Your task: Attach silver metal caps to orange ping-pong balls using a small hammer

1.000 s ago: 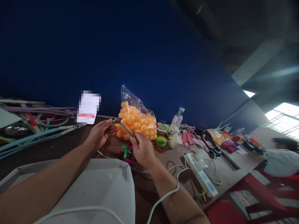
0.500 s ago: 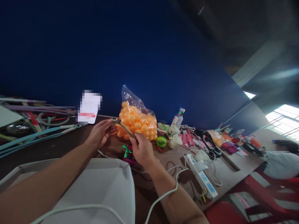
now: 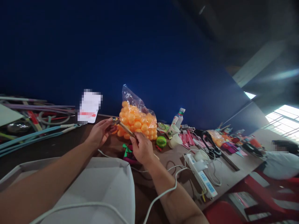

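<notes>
My left hand is closed, pinching a small dark, shiny piece with a yellowish spot between thumb and fingertips. From my right hand a thin tan stick-like tool points up and left. Its far end meets or lies very near the dark piece; contact is hard to make out. Just behind both hands stands a clear plastic bag of orange balls. Under my right hand lies a purple thing with a green ribbon, partly covered by the hand.
A white box sits below my forearms. White cables cross my right forearm from a power strip. A lit phone leans at the back left. Right of the bag are a green round container, a white cup and a bottle.
Hardly anything differs. The dark piece in my left fingers and the tool in my right hand have shifted very slightly; both hands keep their grip.
</notes>
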`<state>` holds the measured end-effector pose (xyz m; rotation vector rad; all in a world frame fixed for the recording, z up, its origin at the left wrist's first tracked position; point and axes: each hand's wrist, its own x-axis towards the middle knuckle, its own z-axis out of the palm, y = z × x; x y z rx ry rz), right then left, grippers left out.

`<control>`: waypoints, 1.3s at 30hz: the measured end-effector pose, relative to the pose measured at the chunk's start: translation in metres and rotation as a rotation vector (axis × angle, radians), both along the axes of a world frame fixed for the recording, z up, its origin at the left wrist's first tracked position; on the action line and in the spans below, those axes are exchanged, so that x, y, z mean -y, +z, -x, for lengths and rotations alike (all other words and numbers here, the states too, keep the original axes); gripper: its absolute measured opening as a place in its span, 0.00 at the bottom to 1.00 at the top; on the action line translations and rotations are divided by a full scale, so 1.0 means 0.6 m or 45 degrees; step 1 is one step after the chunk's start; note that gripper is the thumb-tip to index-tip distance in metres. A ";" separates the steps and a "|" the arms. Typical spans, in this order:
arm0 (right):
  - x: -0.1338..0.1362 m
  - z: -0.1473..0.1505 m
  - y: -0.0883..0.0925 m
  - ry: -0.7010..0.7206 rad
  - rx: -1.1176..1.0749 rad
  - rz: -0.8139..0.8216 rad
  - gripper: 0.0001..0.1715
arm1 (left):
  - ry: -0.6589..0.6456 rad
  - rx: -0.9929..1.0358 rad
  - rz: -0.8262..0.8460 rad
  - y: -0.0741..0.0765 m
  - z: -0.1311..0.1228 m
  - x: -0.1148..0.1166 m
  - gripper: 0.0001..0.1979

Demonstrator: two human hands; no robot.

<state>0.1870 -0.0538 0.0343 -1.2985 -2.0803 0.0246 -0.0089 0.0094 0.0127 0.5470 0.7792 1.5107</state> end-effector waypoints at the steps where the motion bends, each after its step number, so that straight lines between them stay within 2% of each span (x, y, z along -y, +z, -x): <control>1: 0.000 0.000 0.001 0.005 -0.014 -0.013 0.15 | 0.003 0.004 -0.001 0.000 0.000 0.000 0.10; 7: 0.006 0.002 0.008 0.069 -0.141 -0.120 0.16 | 0.018 0.018 -0.011 0.000 0.000 -0.001 0.10; 13: 0.003 0.002 0.001 0.020 -0.015 -0.041 0.15 | 0.017 0.023 -0.022 0.003 -0.001 0.002 0.10; 26: 0.002 0.000 0.002 0.041 -0.015 -0.028 0.16 | 0.024 0.034 -0.035 0.004 -0.001 0.002 0.09; 28: 0.007 0.001 0.010 0.117 -0.003 -0.013 0.16 | 0.027 0.033 -0.046 0.005 -0.001 0.004 0.09; 31: 0.022 0.004 0.028 0.368 0.126 0.074 0.16 | 0.029 0.028 -0.040 0.006 0.001 0.005 0.10; 35: 0.050 0.016 0.048 0.662 0.510 0.206 0.18 | 0.043 0.027 0.003 0.001 0.005 -0.001 0.11; 39: 0.086 0.033 0.059 0.810 0.884 0.242 0.11 | 0.030 0.021 0.022 -0.003 0.006 -0.006 0.12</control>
